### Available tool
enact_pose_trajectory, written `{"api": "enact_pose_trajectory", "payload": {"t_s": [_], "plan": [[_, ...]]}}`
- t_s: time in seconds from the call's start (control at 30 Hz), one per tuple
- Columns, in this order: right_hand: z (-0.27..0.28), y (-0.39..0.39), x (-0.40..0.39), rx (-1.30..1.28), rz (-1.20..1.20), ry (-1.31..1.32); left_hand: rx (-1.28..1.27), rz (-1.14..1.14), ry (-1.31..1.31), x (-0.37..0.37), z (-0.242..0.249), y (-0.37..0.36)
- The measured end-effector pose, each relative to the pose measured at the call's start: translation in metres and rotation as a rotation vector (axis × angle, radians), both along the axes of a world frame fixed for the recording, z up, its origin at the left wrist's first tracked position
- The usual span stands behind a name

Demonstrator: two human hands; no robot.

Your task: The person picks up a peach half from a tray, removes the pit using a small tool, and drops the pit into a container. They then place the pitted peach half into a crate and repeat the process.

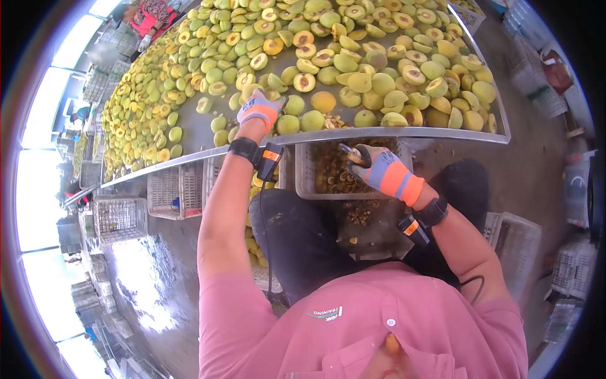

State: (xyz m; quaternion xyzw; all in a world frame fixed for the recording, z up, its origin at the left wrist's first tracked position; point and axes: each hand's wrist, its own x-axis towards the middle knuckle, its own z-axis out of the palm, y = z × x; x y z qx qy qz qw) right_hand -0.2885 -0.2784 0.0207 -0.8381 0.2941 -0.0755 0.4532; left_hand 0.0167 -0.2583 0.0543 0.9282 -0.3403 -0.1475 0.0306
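Observation:
My left hand (259, 110), in a grey and orange glove, reaches over the near edge of the metal table (208, 120). Its fingers curl down among yellow-green peaches (312, 120), and what they grip is hidden. In a matching glove, my right hand (386, 173) is closed round a short wooden-handled tool (356, 156) with a metal end pointing left. That hand hovers above a grey crate (305, 183) holding brown pits and scraps (341, 183). Many peaches on the table are cut in half, some showing brown pits or hollows (304, 82).
A raised metal rim (442, 132) runs along the table's front. Plastic crates (120, 218) stand on the wet floor to the left, with another crate (514, 246) by my right side. Scraps (360, 216) lie below. Another person (151, 19) is at the table's far left.

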Motion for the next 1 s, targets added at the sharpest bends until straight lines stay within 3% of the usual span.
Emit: {"api": "enact_pose_trajectory", "payload": {"t_s": [0.1, 0.23, 0.27, 0.37, 0.5, 0.6, 0.7, 0.73, 0.83, 0.87, 0.97, 1.0], "plan": [[-0.001, -0.003, -0.002, -0.110, 0.019, 0.114, -0.119, 0.002, -0.117, 0.004, -0.028, -0.013], [0.022, -0.004, -0.009, -0.070, 0.047, 0.160, -0.059, -0.013, -0.166, 0.003, -0.024, -0.011], [0.023, -0.006, -0.012, -0.091, 0.050, 0.163, -0.011, -0.052, -0.338, -0.005, -0.024, -0.009], [0.024, -0.009, -0.019, -0.119, 0.051, 0.157, -0.169, -0.348, -0.515, -0.048, -0.007, -0.012], [0.019, -0.010, -0.019, -0.090, 0.029, 0.045, -0.061, -0.487, -0.274, -0.095, -0.026, -0.046], [0.014, -0.016, -0.025, -0.081, -0.007, 0.026, -0.008, -0.405, -0.152, -0.095, -0.032, -0.066], [0.030, -0.020, -0.030, 0.017, -0.108, 0.006, -0.256, -0.372, -0.001, -0.087, -0.040, -0.056], [0.034, -0.021, -0.032, 0.064, -0.159, -0.009, -0.525, -0.410, 0.065, -0.082, -0.044, -0.051], [0.026, -0.027, -0.028, 0.174, -0.234, -0.132, -0.910, 0.116, 0.948, -0.089, -0.015, -0.022], [-0.001, -0.028, -0.019, 0.251, -0.210, -0.328, -0.979, 0.063, 1.154, -0.084, -0.021, -0.013], [-0.009, -0.028, -0.007, 0.349, -0.188, -0.377, -1.072, 0.483, 1.242, -0.150, 0.018, 0.003], [-0.008, -0.027, -0.007, 0.385, -0.194, -0.390, -1.103, 0.500, 1.339, -0.152, 0.013, 0.005]]}}
